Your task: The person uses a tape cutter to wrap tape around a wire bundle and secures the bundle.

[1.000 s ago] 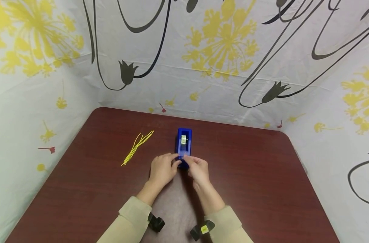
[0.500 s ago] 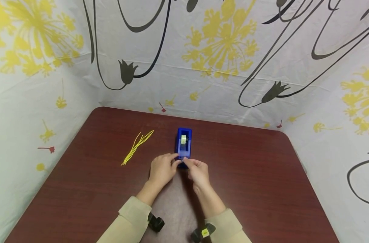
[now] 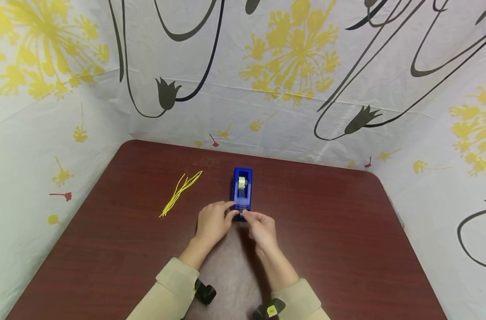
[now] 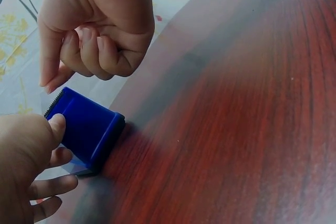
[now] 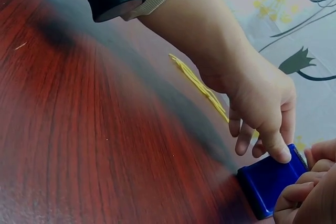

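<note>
A blue tape dispenser (image 3: 248,195) stands on the table, its small roll of tape (image 3: 242,182) seated toward the back. My left hand (image 3: 213,223) holds the dispenser's front end from the left. In the left wrist view its thumb presses on the blue front face (image 4: 84,124), just below the toothed cutter (image 4: 54,103). My right hand (image 3: 263,230) pinches the tape's end between thumb and index finger, right at the cutter. The other right fingers are curled into the palm in the left wrist view. The clear tape itself is mostly hidden by the fingertips.
A bundle of yellow strings (image 3: 181,194) lies on the dark red wooden table (image 3: 327,231), left of the dispenser. Patterned cloth (image 3: 227,102) hangs along the table's far edge and sides. Black cameras (image 3: 205,292) are strapped at both wrists.
The right hand's fingertips have drawn slightly back toward the person, down over the dispenser's front. The left hand and the dispenser have stayed almost in place.
</note>
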A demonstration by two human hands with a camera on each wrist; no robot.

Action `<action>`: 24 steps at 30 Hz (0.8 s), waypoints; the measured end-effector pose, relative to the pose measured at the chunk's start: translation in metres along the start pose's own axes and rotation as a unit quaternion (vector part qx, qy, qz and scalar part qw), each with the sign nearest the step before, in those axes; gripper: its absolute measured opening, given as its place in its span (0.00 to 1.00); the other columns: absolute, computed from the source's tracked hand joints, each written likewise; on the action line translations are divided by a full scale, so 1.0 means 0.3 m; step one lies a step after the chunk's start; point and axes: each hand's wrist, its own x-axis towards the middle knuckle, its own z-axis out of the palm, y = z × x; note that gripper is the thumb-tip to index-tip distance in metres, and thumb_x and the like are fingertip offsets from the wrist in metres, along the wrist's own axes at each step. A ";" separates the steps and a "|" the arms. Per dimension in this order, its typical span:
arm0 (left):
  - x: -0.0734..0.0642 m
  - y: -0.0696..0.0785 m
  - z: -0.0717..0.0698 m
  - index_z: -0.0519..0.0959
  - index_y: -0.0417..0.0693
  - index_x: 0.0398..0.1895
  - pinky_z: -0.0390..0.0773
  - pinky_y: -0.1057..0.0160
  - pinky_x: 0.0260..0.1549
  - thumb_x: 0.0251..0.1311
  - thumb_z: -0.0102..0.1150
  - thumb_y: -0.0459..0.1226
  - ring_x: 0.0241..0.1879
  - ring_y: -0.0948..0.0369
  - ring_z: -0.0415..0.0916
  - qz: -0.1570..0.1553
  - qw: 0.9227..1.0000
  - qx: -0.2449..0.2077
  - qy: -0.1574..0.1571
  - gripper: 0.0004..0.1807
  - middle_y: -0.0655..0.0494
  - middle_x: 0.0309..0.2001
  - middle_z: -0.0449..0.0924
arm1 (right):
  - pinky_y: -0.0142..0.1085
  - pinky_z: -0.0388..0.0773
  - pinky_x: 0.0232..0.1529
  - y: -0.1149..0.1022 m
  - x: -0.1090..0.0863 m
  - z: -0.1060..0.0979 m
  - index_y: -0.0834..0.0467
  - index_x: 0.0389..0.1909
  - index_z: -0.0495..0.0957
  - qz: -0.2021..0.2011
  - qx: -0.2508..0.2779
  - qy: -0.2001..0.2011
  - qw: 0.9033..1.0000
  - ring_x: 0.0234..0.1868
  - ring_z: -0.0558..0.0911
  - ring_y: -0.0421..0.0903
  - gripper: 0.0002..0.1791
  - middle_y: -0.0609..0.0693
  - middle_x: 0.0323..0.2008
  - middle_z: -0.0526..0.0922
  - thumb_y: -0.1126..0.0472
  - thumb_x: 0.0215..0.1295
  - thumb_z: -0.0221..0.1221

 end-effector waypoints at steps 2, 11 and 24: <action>-0.001 0.001 -0.001 0.88 0.52 0.49 0.79 0.53 0.30 0.62 0.71 0.45 0.28 0.58 0.80 -0.001 1.000 -0.001 -0.002 0.14 0.60 0.28 0.82 | 0.26 0.57 0.15 0.003 -0.003 -0.001 0.67 0.33 0.84 0.000 0.000 0.002 1.000 0.12 0.60 0.32 0.11 0.39 0.12 0.65 0.61 0.65 0.67; -0.002 -0.003 0.002 0.88 0.52 0.49 0.79 0.54 0.29 0.62 0.70 0.45 0.27 0.59 0.79 -0.001 1.000 -0.001 -0.002 0.15 0.61 0.27 0.82 | 0.25 0.57 0.15 0.018 -0.011 -0.002 0.65 0.30 0.84 0.002 0.002 0.004 1.000 0.11 0.60 0.32 0.10 0.38 0.11 0.66 0.61 0.65 0.67; -0.001 -0.002 0.001 0.88 0.53 0.49 0.77 0.57 0.26 0.62 0.70 0.46 0.23 0.62 0.74 -0.005 1.000 -0.005 0.000 0.15 0.62 0.24 0.79 | 0.26 0.56 0.15 0.026 -0.033 -0.004 0.71 0.35 0.82 0.010 0.014 -0.006 1.000 0.10 0.58 0.32 0.15 0.38 0.09 0.63 0.60 0.65 0.67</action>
